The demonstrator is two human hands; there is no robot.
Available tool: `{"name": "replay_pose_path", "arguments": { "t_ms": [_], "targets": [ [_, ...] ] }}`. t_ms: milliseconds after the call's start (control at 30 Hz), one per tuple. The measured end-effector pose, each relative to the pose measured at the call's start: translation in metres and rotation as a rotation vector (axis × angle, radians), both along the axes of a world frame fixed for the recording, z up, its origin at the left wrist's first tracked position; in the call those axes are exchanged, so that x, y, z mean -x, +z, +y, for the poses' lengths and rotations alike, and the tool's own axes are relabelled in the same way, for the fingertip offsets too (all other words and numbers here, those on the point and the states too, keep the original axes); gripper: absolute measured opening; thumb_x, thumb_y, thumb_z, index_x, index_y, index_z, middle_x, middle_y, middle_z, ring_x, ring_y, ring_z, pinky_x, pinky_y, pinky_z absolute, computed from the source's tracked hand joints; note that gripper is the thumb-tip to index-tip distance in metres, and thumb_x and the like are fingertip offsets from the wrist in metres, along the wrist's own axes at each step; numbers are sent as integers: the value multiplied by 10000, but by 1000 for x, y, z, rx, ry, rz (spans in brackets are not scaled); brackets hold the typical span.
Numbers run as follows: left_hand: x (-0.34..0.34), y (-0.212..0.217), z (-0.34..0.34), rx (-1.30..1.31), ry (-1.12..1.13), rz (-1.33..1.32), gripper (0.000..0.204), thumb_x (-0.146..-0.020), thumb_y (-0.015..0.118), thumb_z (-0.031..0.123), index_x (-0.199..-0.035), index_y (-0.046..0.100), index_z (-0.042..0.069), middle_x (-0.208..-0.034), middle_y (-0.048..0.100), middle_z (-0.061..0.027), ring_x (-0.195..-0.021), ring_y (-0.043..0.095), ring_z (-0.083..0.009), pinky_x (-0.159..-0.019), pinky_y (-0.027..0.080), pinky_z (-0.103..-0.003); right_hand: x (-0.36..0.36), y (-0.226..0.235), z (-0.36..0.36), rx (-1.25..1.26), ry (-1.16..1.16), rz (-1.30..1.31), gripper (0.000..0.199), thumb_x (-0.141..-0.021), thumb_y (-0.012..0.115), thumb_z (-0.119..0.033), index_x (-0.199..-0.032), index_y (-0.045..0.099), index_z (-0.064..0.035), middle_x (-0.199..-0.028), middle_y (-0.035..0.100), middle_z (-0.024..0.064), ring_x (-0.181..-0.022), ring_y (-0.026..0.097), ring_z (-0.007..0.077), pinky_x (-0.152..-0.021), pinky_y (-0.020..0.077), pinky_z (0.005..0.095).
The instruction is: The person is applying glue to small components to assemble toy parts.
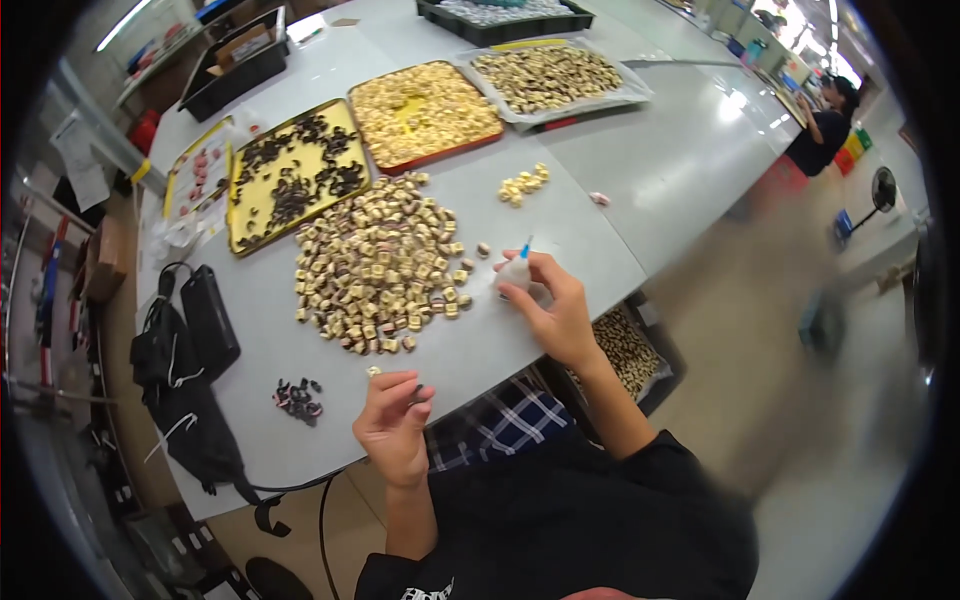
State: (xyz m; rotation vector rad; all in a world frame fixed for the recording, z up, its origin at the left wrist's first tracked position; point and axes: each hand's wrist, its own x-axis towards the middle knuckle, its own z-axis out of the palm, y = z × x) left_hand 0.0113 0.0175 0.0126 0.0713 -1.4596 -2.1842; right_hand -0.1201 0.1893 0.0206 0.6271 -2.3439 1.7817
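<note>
I see my left hand [392, 425] hovering over the near edge of the grey surface [640, 170], its fingers curled in around a small piece pinched at the fingertips (too small for me to tell more than that it is dark). Just above that hand, one tiny pale block [373, 371] lies alone on the surface.

My right hand [555, 305] is closed around a small white glue bottle [514, 273] with a blue nozzle, the tip pointing up and away from me. The bottle sits at the right-hand margin of the big heap of cream-coloured blocks [378, 265], which spreads across the middle of the surface.

To the left of my left hand is a small cluster of dark pieces [298, 398], well apart from the heap. Farther left, a black pouch with cords [190, 340] lies along the edge of the surface.

Beyond the heap I can make out a yellow tray of dark pieces [290, 175], then a red-rimmed tray of pale yellow blocks [425, 112], then a grey tray of mixed blocks [550, 78]. A small handful of pale blocks [524, 184] sits between the heap and the trays.

Below the surface on my right there is a bin of blocks [628, 352], partly hidden by my forearm. Another person [825, 125] stands at the far right end of the surface.
</note>
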Motion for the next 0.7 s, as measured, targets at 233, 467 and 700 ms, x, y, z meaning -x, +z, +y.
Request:
{"name": "replay_pose_path", "arguments": {
  "t_ms": [233, 467, 700],
  "targets": [
    [1, 2, -4, -44, -51, 8, 174, -735, 658, -27, -896, 595, -7, -935, 566, -120, -810, 587, -190, -695, 492, -275, -13, 3, -5, 331, 90, -176, 395, -850, 577, -142, -1182, 426, 11, -917, 604, 113, -826, 587, 164, -723, 465, 267],
    [6, -2, 0, 2, 28, 6, 197, -737, 674, 16, -912, 583, 22, -920, 582, -119, -824, 567, -196, -708, 451, -285, -13, 0, -9, 667, 286, -426, 390, -822, 621, -260, -1074, 420, -41, -903, 571, 113, -839, 578, 185, -737, 454, 256],
    [19, -16, -2, 38, 97, 162, 384, -689, 654, -82, -1047, 584, 35, -887, 622, -106, -951, 499, -214, -750, 445, -277, -22, -14, -30, 986, 306, -609, 408, -797, 626, -377, -996, 432, -79, -909, 571, 111, -652, 510, 118, -598, 422, 214]
  ]
}}
